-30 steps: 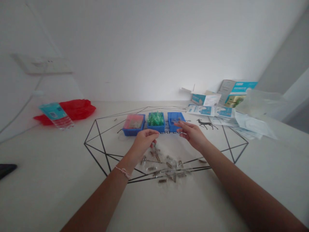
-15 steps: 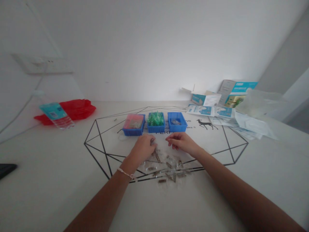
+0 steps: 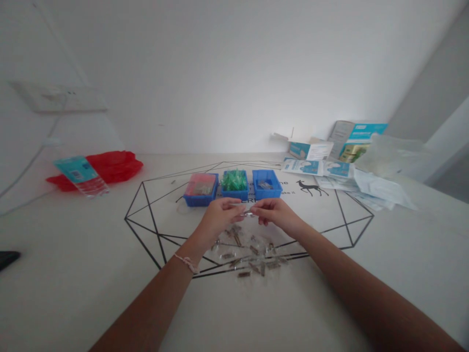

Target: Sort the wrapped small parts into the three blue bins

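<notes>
My left hand (image 3: 217,218) and my right hand (image 3: 275,214) meet above the table, thumbs and fingers pinched on a small shiny clear packet (image 3: 248,213) between them. What lies inside it is too small to make out. Just below my hands, several small clear packets with brownish metal pieces (image 3: 254,250) are scattered on the tabletop. Beyond my hands stand three blue bins in a row: the left bin (image 3: 198,201) with pinkish-red packaging, the middle bin (image 3: 234,194) full of green plastic pieces, the right bin (image 3: 269,192) with a few small packets at its bottom.
At the left lie a red plastic bag (image 3: 116,166) and a clear blue-labelled package (image 3: 78,173). Flat packets (image 3: 381,188), an opened carton (image 3: 311,148) and a blue-white box (image 3: 361,134) occupy the back right. A dark object (image 3: 8,259) sits at the left edge.
My left hand has risen from the scattered packets and moved toward my right hand. A small clear packet is now pinched between both. The view has shifted slightly.
</notes>
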The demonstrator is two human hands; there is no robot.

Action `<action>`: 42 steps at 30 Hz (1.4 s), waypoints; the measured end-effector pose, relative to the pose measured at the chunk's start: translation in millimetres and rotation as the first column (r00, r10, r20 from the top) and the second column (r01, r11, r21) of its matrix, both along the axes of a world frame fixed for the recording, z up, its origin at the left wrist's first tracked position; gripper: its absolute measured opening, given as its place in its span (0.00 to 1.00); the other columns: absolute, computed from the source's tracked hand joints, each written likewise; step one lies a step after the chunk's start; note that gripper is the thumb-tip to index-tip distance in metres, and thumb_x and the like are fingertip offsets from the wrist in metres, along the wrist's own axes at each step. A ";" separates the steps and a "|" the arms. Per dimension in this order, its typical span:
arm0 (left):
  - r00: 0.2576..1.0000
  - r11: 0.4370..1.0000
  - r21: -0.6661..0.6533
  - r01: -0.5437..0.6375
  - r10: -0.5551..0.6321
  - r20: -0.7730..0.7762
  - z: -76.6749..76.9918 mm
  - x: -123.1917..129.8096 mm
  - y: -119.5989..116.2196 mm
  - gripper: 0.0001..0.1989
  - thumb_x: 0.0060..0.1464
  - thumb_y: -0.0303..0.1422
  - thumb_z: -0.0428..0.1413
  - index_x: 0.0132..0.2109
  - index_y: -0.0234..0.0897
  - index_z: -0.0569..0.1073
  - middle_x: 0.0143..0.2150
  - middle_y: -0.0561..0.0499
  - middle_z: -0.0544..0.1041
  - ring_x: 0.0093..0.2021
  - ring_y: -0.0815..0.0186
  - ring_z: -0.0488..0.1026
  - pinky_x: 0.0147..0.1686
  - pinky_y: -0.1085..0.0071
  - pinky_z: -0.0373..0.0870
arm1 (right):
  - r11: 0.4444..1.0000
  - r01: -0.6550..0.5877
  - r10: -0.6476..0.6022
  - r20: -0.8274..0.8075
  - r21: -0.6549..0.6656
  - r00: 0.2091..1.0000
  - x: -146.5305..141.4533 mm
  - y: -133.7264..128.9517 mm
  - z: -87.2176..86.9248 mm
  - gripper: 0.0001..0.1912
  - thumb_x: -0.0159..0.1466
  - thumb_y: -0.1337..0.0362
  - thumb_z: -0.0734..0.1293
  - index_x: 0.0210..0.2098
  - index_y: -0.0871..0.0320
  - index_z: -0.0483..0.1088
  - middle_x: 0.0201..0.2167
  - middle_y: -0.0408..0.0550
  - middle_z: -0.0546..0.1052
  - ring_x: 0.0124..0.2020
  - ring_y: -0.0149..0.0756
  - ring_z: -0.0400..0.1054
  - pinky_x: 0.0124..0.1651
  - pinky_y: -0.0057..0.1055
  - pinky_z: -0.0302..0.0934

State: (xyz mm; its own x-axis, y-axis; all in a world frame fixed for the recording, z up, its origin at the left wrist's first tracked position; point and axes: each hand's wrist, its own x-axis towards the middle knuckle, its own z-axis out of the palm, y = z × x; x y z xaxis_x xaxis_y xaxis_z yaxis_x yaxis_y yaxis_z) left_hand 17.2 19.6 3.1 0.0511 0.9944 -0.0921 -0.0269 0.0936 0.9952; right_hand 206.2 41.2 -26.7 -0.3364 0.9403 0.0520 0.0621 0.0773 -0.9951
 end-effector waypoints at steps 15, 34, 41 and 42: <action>0.997 0.997 -0.080 -0.012 0.005 -0.083 1.1 -1.3 -1.9 0.09 0.45 0.30 0.66 0.35 0.33 0.77 0.27 0.47 0.81 0.26 0.63 0.79 0.27 0.70 0.73 | 0.997 0.075 -0.072 -0.124 0.021 0.990 2.7 1.3 -3.5 0.21 0.49 0.52 0.79 0.37 0.58 0.78 0.29 0.46 0.80 0.27 0.34 0.74 0.30 0.29 0.67; 0.595 0.953 0.304 -0.001 0.245 -0.765 -6.5 -22.4 9.4 0.08 0.49 0.34 0.60 0.36 0.34 0.79 0.32 0.44 0.81 0.34 0.58 0.77 0.34 0.66 0.68 | 0.925 0.351 -0.360 0.043 0.142 0.932 7.7 8.6 -1.4 0.14 0.53 0.53 0.75 0.25 0.58 0.75 0.21 0.45 0.75 0.19 0.28 0.62 0.21 0.27 0.56; 0.371 0.975 0.215 0.065 0.176 -0.912 -14.7 -32.8 9.9 0.14 0.46 0.41 0.64 0.35 0.35 0.80 0.36 0.41 0.82 0.36 0.54 0.78 0.34 0.67 0.68 | 0.927 0.343 -0.371 -0.239 -0.150 0.897 17.1 9.9 6.2 0.13 0.56 0.56 0.76 0.32 0.60 0.76 0.38 0.55 0.82 0.27 0.31 0.73 0.25 0.25 0.67; 0.383 0.976 0.206 0.074 0.163 -0.909 -14.8 -31.9 10.1 0.11 0.46 0.39 0.63 0.34 0.36 0.80 0.35 0.41 0.82 0.35 0.55 0.78 0.33 0.67 0.68 | 0.931 0.330 -0.364 -0.303 -0.156 0.881 17.3 9.7 7.7 0.13 0.57 0.57 0.75 0.35 0.59 0.76 0.45 0.55 0.81 0.34 0.33 0.76 0.30 0.26 0.71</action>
State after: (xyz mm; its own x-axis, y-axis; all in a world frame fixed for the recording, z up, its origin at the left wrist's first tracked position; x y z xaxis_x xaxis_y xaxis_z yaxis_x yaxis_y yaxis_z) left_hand -14.8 29.8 -11.8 0.0087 0.9921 0.1253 0.9130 -0.0590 0.4036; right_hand 223.4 50.9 -19.0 0.0320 0.9995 0.0038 -0.2570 0.0119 -0.9663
